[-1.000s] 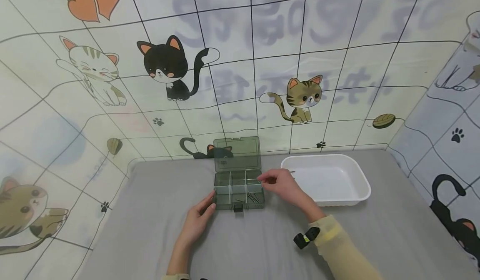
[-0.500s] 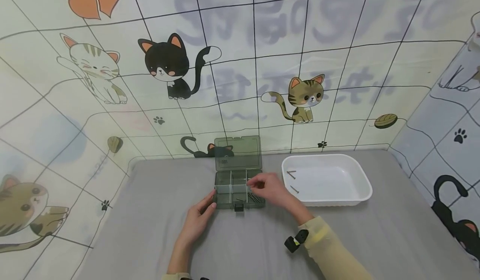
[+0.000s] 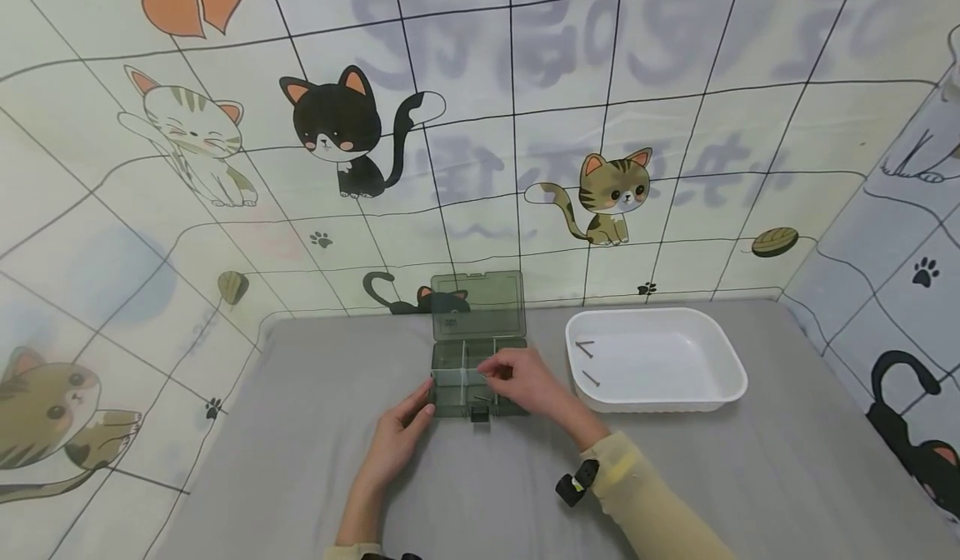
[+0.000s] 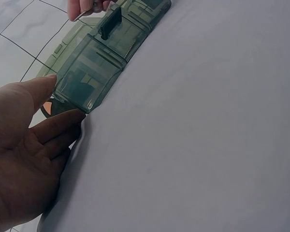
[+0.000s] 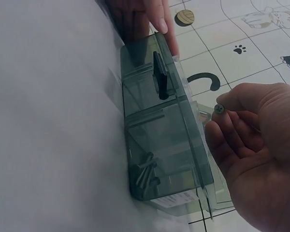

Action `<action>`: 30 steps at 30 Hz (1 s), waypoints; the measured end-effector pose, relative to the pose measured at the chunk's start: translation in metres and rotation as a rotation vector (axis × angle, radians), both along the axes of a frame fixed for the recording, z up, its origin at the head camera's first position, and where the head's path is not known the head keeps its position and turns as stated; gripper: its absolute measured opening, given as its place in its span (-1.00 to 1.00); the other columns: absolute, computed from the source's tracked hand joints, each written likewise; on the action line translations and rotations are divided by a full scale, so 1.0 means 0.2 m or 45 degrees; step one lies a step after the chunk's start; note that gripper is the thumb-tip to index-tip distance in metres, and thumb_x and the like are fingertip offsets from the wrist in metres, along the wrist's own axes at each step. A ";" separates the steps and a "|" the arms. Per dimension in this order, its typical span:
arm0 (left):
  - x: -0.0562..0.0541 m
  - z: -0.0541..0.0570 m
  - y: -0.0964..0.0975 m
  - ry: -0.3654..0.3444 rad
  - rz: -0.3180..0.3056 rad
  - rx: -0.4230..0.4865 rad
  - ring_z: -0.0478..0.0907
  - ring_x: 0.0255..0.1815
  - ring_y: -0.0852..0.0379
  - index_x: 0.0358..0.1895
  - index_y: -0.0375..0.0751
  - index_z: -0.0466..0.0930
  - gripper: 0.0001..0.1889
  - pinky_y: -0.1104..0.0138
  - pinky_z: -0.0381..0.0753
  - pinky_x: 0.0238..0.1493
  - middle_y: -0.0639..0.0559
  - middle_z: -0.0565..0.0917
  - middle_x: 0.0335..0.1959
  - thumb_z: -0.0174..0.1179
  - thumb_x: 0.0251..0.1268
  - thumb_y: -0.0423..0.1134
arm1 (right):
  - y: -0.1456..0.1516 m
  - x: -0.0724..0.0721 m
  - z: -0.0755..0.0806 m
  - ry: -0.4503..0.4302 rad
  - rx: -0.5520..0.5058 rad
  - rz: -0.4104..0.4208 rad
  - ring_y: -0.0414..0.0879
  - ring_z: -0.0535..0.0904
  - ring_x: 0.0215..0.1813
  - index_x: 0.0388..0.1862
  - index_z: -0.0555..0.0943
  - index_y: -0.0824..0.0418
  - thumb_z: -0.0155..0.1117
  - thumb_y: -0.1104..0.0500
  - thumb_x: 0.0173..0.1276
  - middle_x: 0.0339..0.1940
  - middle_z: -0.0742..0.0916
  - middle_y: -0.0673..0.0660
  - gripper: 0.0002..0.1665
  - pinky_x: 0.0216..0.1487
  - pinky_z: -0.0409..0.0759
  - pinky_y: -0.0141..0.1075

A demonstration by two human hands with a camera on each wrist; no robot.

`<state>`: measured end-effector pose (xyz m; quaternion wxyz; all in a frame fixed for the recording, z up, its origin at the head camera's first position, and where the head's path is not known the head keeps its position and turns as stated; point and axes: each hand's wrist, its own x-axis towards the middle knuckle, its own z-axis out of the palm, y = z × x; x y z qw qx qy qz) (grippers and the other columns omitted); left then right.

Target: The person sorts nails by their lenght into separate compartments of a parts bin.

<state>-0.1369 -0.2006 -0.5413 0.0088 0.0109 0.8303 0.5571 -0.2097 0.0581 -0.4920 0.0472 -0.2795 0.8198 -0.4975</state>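
Observation:
A green see-through compartment box [image 3: 448, 397] lies with its lid [image 3: 478, 306] raised against the wall. My left hand [image 3: 397, 431] rests at the box's left end, thumb and fingertips touching it with the fingers fairly straight. Over the box's middle, my right hand [image 3: 525, 381] pinches a screw [image 5: 219, 109] between thumb and fingertips; its cross-slotted head faces the right wrist view. Inside the front right compartment several screws [image 5: 146, 175] lie in a heap, mostly hidden by my right hand in the head view. Another screw [image 5: 147, 119] shows in the front middle compartment.
A white tray [image 3: 652, 406] stands to the right of the box, with 3 screws [image 3: 591, 378] at its left side. A black latch [image 3: 480, 412] juts from the box's front. A patterned cloth wall [image 3: 480, 152] rises behind the grey tabletop [image 3: 300, 477].
My right hand, holding the screw, has moved left from beside the tray to over the middle of the box, uncovering the screws in the tray. The left hand stays at the box's end.

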 end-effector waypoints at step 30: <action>0.01 0.00 0.01 -0.015 0.015 0.008 0.31 0.52 -0.05 0.48 0.03 0.47 -0.51 0.01 0.35 0.44 -0.03 0.50 0.43 0.19 0.56 -0.12 | 0.24 0.00 0.05 0.031 -0.041 -0.169 -0.05 0.70 -0.12 -0.01 0.75 0.32 0.36 0.33 0.38 -0.11 0.78 0.16 -0.77 -0.08 0.68 -0.22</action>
